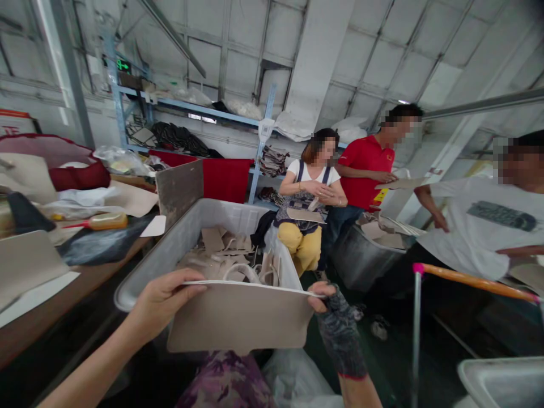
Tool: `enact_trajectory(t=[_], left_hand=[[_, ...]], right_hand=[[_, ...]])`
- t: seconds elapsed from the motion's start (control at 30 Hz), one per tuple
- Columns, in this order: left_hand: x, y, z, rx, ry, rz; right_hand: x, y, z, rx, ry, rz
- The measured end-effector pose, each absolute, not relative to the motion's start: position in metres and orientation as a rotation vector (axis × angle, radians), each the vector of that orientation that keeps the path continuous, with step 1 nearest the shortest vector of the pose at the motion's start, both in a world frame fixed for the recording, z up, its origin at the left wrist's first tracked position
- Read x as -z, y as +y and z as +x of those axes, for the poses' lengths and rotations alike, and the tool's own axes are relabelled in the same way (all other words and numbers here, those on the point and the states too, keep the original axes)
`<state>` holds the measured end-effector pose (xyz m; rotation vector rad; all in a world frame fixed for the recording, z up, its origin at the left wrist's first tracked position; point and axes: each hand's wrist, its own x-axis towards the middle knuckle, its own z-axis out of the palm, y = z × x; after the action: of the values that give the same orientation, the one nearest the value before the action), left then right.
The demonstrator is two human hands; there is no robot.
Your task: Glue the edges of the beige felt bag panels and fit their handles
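Between my two hands hangs a flat beige panel [244, 317] with a pale upper edge and a small tab along its lower edge. My left hand [170, 297] pinches its upper left part between thumb and fingers. At the upper right corner, my right hand [325, 297], in a dark grey fingerless glove [344, 334], grips the panel. Just beyond the panel stands a white plastic bin [157, 260], holding beige pieces and curved strips [242, 272].
On the left, a workbench [80, 294] carries beige panels, plastic wrap and an amber bottle [108, 221]. A seated person [312, 187] and two standing people are beyond. An orange-topped metal frame [476, 283] stands right. Blue shelving [191, 107] lines the back.
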<state>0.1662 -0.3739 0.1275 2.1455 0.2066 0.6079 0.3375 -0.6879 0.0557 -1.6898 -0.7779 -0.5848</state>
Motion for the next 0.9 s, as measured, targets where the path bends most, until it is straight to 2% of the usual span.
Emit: enact_trajectory(t=[0.17,0.27,0.4,0.6,0.77,0.9], left_hand=[[-0.135,-0.386,0.169,-0.511,0.280,2.104],[-0.137,-0.395,0.173,-0.402,0.317,2.055],[-0.135,-0.405,0.177,-0.291,0.333,2.041],[-0.126,-0.393,0.170,-0.214,0.308,1.884],[-0.117,-0.382,0.156,-0.038,0.321,1.979],[-0.116,-0.389,0.155,-0.083,0.420,2.037]], right_hand=[[-0.074,-0.685,0.320,0.709,-1.083,-1.926],[-0.085,-0.660,0.297,0.797,-1.292,-1.913],[-0.084,-0.613,0.272,0.921,-1.308,-1.842],[-0.071,-0.590,0.268,0.688,-1.121,-1.838],[-0.061,-0.593,0.277,0.461,-0.908,-1.705],[-0.056,-0.590,0.276,0.528,-0.906,-1.734]])
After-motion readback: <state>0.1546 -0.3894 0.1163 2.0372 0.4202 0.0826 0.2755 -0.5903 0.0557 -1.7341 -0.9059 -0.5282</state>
